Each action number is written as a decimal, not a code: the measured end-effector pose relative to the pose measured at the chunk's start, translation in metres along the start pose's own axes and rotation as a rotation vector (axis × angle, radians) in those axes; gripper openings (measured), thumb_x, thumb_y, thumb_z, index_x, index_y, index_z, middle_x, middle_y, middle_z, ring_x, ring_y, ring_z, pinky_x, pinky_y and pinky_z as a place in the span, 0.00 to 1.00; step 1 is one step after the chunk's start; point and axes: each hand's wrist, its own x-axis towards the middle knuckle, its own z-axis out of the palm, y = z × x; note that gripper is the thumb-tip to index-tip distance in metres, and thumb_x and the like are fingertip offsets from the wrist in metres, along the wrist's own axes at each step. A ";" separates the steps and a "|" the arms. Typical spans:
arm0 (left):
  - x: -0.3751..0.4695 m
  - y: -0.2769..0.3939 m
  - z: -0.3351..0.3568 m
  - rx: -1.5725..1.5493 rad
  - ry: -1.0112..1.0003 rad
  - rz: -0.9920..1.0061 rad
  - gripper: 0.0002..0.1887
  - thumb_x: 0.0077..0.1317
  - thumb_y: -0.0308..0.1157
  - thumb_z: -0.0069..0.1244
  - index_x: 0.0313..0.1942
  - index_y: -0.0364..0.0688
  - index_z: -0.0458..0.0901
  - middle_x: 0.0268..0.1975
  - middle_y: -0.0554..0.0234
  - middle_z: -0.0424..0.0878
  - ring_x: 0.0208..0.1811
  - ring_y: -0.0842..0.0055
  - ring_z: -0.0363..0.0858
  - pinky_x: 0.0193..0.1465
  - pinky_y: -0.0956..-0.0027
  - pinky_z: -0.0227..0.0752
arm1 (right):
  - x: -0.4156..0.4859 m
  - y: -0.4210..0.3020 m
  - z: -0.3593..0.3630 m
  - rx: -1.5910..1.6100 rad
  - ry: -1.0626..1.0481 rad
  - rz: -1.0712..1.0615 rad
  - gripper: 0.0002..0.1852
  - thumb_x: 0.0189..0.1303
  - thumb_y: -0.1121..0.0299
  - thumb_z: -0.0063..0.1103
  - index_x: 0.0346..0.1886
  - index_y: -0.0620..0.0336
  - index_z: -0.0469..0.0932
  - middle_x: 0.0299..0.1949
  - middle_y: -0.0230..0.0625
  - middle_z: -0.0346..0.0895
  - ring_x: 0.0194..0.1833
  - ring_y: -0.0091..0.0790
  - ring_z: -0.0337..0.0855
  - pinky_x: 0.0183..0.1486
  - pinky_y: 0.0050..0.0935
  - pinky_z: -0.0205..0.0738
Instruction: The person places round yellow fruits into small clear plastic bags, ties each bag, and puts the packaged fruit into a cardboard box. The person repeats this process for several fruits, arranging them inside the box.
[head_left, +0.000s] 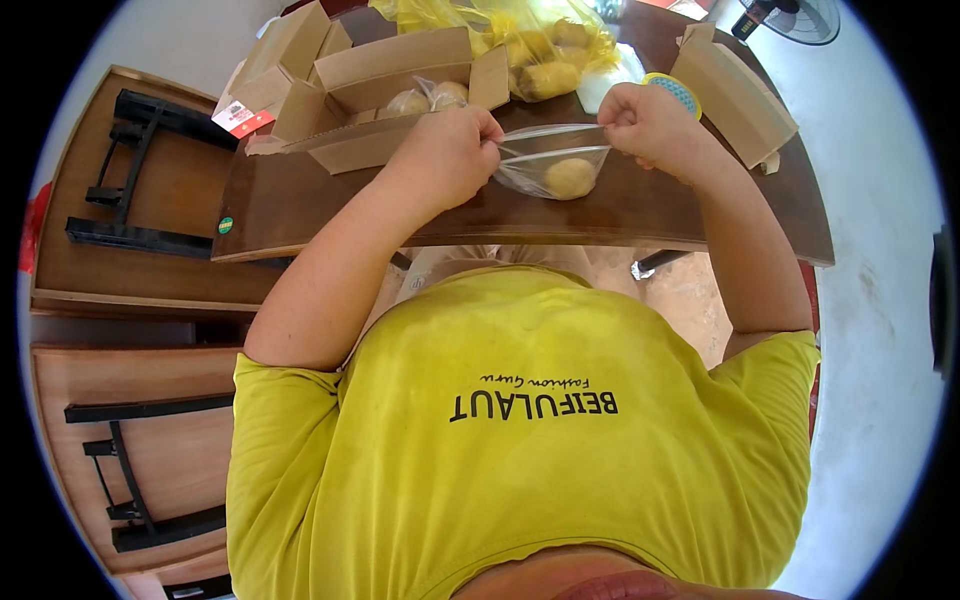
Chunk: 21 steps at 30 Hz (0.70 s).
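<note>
Between my two hands a clear plastic bag (523, 174) is stretched by its mouth, with one round, pale yellow-brown item (570, 178), perhaps a potato, in its bottom. My left hand (450, 154) pinches one side of the mouth and my right hand (649, 127) pinches the other. Just beyond my left hand stands an open cardboard box (352, 146) holding bagged round items (407, 103) of the same kind. Behind the stretched bag lies a yellow plastic bag (480, 15) with several brownish-yellow items (550, 79) in it.
Another cardboard box (281, 56) stands at the back left of the dark wooden table (465, 221). Beyond my right hand are a roll of tape (679, 91), white plastic (611, 79) and a cardboard box (739, 97). Folded tables (180, 169) lie at the left; a fan (795, 16) is at the back right.
</note>
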 end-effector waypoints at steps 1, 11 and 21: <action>0.002 -0.002 -0.002 0.001 -0.003 0.015 0.09 0.61 0.28 0.44 0.40 0.34 0.75 0.21 0.63 0.77 0.20 0.82 0.75 0.24 0.76 0.71 | 0.000 -0.003 -0.002 -0.025 -0.012 0.015 0.05 0.51 0.73 0.53 0.32 0.62 0.74 0.19 0.26 0.67 0.19 0.17 0.65 0.19 0.20 0.62; 0.005 -0.005 -0.009 0.094 0.040 0.122 0.09 0.57 0.27 0.44 0.37 0.35 0.78 0.29 0.52 0.79 0.32 0.66 0.78 0.35 0.66 0.71 | 0.002 -0.009 0.003 -0.067 0.045 -0.089 0.06 0.50 0.75 0.49 0.31 0.62 0.74 0.20 0.26 0.67 0.21 0.17 0.65 0.20 0.19 0.61; 0.011 -0.014 -0.010 0.076 0.114 0.227 0.07 0.58 0.24 0.42 0.36 0.33 0.75 0.19 0.63 0.75 0.19 0.81 0.73 0.23 0.73 0.67 | 0.000 -0.005 -0.011 -0.252 -0.140 -0.442 0.09 0.51 0.80 0.48 0.35 0.62 0.76 0.24 0.36 0.75 0.29 0.31 0.76 0.32 0.28 0.69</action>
